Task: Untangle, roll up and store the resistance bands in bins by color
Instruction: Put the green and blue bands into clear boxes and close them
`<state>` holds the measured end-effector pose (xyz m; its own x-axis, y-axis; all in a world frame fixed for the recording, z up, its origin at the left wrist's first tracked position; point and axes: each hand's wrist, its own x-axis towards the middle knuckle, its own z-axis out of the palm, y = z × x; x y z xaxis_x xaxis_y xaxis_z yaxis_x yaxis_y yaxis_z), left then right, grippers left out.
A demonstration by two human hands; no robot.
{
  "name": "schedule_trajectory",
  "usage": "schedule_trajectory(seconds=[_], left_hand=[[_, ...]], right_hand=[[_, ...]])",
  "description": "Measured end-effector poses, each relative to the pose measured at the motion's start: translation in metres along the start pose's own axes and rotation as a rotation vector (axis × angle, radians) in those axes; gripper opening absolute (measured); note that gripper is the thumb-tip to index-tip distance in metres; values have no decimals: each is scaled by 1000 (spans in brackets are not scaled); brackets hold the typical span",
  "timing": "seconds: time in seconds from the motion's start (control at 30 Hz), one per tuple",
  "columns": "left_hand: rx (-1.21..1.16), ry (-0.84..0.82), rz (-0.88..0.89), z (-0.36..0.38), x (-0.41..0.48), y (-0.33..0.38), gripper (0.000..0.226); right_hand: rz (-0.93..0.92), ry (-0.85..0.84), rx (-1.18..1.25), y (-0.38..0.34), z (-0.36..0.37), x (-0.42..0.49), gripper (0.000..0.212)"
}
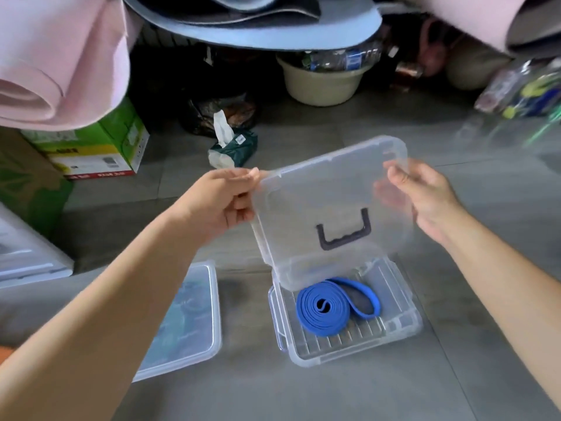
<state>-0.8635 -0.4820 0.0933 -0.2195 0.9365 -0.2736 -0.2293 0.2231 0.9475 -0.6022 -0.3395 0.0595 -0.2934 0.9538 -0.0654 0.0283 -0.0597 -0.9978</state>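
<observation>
Both left hand [221,202], right hand [425,196] pinch lid [328,189]; band [321,311] below.

A blue band [331,308] lies in a clear, ribbed bin [406,317] below the left hand [221,202] and right hand [425,196]; the clear lid [318,189] between them bears a dark grey handle [344,240]. Beyond them: a dark green tissue pack [236,147], green-and-white box [100,147], pale pink mats [54,56], grey floor [334,396].

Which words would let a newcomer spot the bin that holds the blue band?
On the grey tiled floor, look below the clear lid that the left hand and right hand hold up. The open clear bin there has a ribbed bottom and a rolled blue band inside; the bin to its left is closed.
</observation>
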Motion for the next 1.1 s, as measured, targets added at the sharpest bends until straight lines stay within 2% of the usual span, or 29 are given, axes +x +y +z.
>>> schedule_trajectory(seconds=[0.07,0.13,0.2,0.23,0.3,0.37,0.43,0.5,0.6,0.7,0.77,0.83,0.9,0.97,1.03,1.07,1.1], left_hand=[[3,90,-19,6,1,-19,21],[291,191,12,10,2,-43,21],[753,196,11,15,0,-72,33],[913,175,-51,19,-3,-86,37],[998,105,-186,27,-14,-111,35],[926,45,-214,32,-24,-132,31],[832,61,-208,34,-31,-144,49],[715,110,-224,36,-34,-148,52],[509,146,-273,39,-36,-150,45],[425,144,-343,39,-41,-158,36],[458,149,-308,36,-45,-164,34],[574,209,-273,35,-45,-166,45],[593,263,-441,35,-47,-168,66],[286,217,-692,37,-52,-170,92],[43,227,-747,35,-53,-178,110],[40,268,-684,33,-51,-182,102],[99,338,-588,33,-49,-184,84]], right_hand=[[58,93,-71,11,0,-14,35],[171,139,-172,31,-8,-24,15],[284,110,-233,50,-19,-33,19],[335,111,-259,59,-23,-39,20],[424,117,-307,75,-28,-49,19],[396,143,-413,91,-28,-55,23],[270,112,-691,108,-31,-59,37],[242,73,-847,119,-34,-61,42],[419,-28,-582,119,-32,-67,53],[380,-71,-545,118,-29,-70,54],[343,-91,-545,118,-27,-73,54],[361,-85,-534,122,-26,-72,58],[496,-59,-496,123,-28,-73,71],[711,-35,-409,129,-35,-73,93],[836,-96,-250,131,-41,-75,101],[823,-98,-211,132,-43,-76,101],[785,-64,-243,131,-43,-77,103]])
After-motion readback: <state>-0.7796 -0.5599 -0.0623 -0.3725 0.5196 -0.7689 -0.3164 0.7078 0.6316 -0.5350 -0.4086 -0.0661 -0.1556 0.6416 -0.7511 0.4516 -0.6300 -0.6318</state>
